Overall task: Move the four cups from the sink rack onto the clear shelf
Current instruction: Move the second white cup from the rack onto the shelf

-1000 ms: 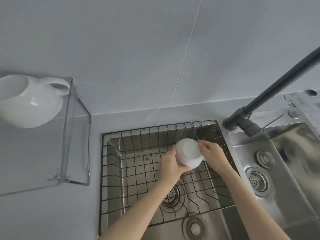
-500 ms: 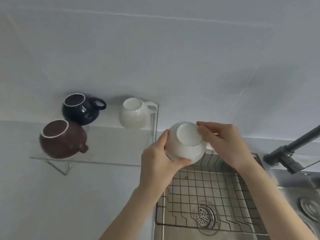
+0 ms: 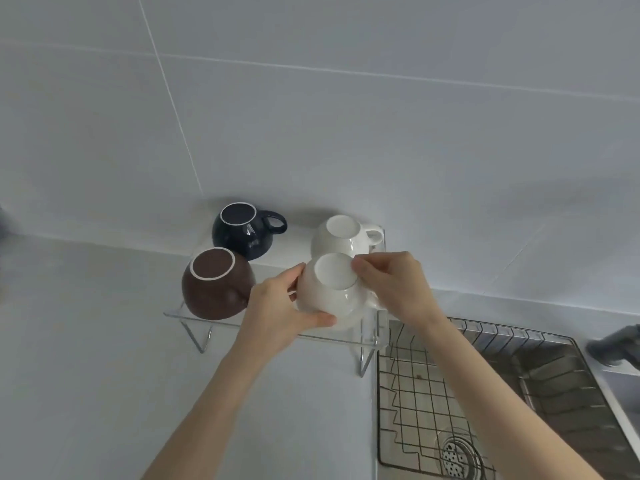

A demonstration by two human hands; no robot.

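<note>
Both hands hold an upside-down white cup (image 3: 332, 292) at the front right of the clear shelf (image 3: 221, 323). My left hand (image 3: 282, 308) wraps its left side and lower edge. My right hand (image 3: 391, 285) grips its right side, covering the handle. I cannot tell whether the cup touches the shelf. Three other upside-down cups stand on the shelf: a brown cup (image 3: 216, 284) at the front left, a dark blue cup (image 3: 244, 230) behind it, and a second white cup (image 3: 346, 235) at the back right. The wire sink rack (image 3: 429, 403) at the lower right holds no cups.
The shelf stands on wire legs on the grey counter (image 3: 86, 358), against a tiled wall (image 3: 311, 116). The steel sink (image 3: 554, 382) with a drain (image 3: 457, 453) lies right of the shelf. A dark tap base (image 3: 613, 348) shows at the right edge.
Both hands lifted the white cup out of the sink rack and carried it left to the front right of the shelf. The view swung left with them.
</note>
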